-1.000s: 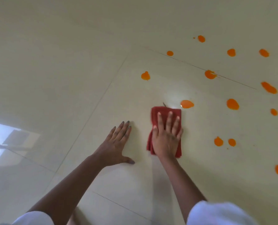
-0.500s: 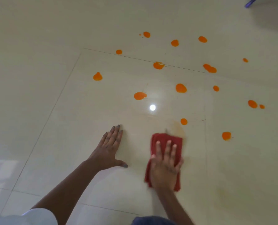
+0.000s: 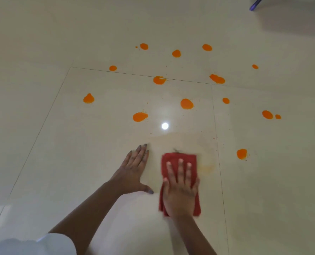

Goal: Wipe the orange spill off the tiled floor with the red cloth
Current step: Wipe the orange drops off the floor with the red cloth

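The red cloth (image 3: 173, 157) is pressed flat by the right hand (image 3: 180, 194), fingers (image 3: 179, 169) straight. The left hand (image 3: 132, 172) is laid flat, fingers extended, at its 9 o'clock; orange spots (image 3: 140, 116) are scattered toward 12.

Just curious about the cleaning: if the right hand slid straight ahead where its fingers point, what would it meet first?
Probably the orange blob just past the light glare, after bare tile; the right hand presses the red cloth, pointing roughly at it.
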